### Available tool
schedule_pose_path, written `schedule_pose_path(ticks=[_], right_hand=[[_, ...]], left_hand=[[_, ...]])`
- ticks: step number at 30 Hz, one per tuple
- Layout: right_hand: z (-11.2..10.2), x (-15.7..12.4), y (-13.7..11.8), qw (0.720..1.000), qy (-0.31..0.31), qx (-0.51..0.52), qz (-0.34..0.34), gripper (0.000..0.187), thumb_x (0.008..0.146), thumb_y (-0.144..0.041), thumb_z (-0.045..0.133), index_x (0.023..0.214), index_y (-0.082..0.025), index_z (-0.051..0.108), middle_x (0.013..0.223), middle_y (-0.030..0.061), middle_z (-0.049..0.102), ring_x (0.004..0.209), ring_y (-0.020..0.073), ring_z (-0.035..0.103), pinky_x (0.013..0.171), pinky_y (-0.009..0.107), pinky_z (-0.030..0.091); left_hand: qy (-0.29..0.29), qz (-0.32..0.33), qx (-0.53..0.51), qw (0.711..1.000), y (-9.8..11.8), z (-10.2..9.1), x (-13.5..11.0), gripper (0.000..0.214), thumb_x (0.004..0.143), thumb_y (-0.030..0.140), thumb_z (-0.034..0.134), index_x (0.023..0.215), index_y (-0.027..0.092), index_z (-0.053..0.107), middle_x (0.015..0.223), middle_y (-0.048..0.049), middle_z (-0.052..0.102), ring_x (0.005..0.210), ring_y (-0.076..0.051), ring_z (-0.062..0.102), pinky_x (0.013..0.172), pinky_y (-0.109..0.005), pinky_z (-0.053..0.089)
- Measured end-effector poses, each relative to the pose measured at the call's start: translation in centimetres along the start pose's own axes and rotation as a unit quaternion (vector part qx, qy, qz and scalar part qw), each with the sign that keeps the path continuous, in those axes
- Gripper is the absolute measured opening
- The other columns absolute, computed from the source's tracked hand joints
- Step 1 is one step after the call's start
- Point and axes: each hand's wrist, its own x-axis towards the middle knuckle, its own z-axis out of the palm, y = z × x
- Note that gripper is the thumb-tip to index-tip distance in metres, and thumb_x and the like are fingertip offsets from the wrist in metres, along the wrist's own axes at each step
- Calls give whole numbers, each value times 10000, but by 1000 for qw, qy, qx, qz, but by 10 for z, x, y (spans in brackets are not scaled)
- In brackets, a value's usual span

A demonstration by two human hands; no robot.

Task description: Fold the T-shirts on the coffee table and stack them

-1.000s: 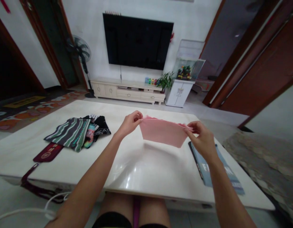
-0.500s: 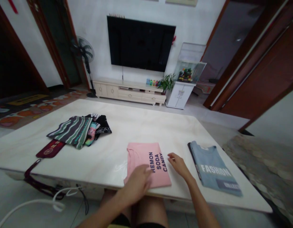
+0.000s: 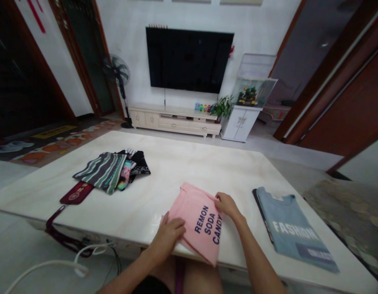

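Observation:
A folded pink T-shirt [image 3: 195,208] printed "REMON SODA CANDY" lies turned at an angle at the table's near edge, one corner poking past it. My left hand [image 3: 169,234] grips its near-left side, thumb against the cloth and fingers bent over it. At the far-right corner, my right hand [image 3: 227,204] pinches the shirt's edge. To the right rests a folded blue-grey T-shirt [image 3: 291,224] lettered "FASHION", with a dark garment partly showing under it.
Left on the white table [image 3: 176,159] sits a loose pile with a striped garment [image 3: 103,169] on top, over a maroon strap piece [image 3: 77,194]. A white cable [image 3: 45,265] hangs below the near edge. Beyond stand a fan [image 3: 120,77], a low cabinet [image 3: 176,122] and a fish tank [image 3: 252,92].
The pink T-shirt has turned on the table and its near corner now passes the edge. My right hand has come onto its far-right corner; my left hand has moved to its left side.

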Motion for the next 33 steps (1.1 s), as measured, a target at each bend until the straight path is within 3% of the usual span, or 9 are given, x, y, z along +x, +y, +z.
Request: schedule_pose_path(ticks=[5,9,11,14,18,22,25,30,33], right_hand=[[13,-100,22,996,6,-8,87,171,816,-214,415,721,-175,552,689,52,636,645,176,602,571,270,412],[37,-157,20,988,46,83,121,255,848,-359,340,743,-218,525,723,53,656,680,190,626,608,277,438],[40,-160,17,977,62,149,143,288,843,-419,330,805,-223,538,764,60,672,714,200,639,631,285,452],[34,-142,15,970,52,163,174,302,824,-431,356,878,-207,550,775,72,680,729,211,647,642,294,455],[25,-112,15,974,56,142,168,238,791,-369,412,844,-177,542,829,110,672,768,232,636,660,308,436],[24,-107,16,977,58,148,141,99,748,-299,446,739,-211,491,793,75,665,740,206,624,650,281,425],[22,-120,20,978,64,155,128,95,757,-306,398,724,-233,448,761,46,652,715,196,621,637,275,421],[5,-150,41,964,62,225,131,201,766,-404,349,803,-241,461,737,38,678,699,219,642,608,293,431],[-17,-162,65,952,80,256,145,284,729,-496,383,803,-245,493,708,40,692,670,243,647,598,317,442]], left_hand=[[132,-78,0,988,-38,-2,18,345,823,89,391,1027,237,626,1260,-74,531,1221,-238,411,1031,-521,258],[155,-153,-98,971,-28,13,12,362,847,157,327,1116,139,568,1027,-127,615,985,-230,569,883,-398,439],[128,-157,-154,967,-11,22,2,381,858,237,342,1176,134,523,972,-120,630,922,-239,589,846,-393,456],[131,-151,-204,958,10,34,-12,458,854,306,369,1278,142,426,1085,-132,606,1014,-251,559,902,-404,421],[122,-180,-256,942,16,42,-23,463,821,356,425,1236,152,458,1097,-129,604,974,-248,574,860,-383,435],[62,-239,-388,888,14,47,-26,487,762,468,496,1107,126,525,760,-63,637,664,-195,595,621,-308,462],[1,-242,-492,836,21,54,-27,515,703,560,544,959,115,588,671,-58,626,639,-201,595,619,-315,461],[-15,-154,-550,821,56,59,-23,352,694,415,620,950,174,635,959,-93,661,917,-254,592,876,-404,431],[-15,-84,-567,819,89,51,1,326,713,256,583,1029,189,625,1165,-84,582,1077,-248,526,947,-389,397]])
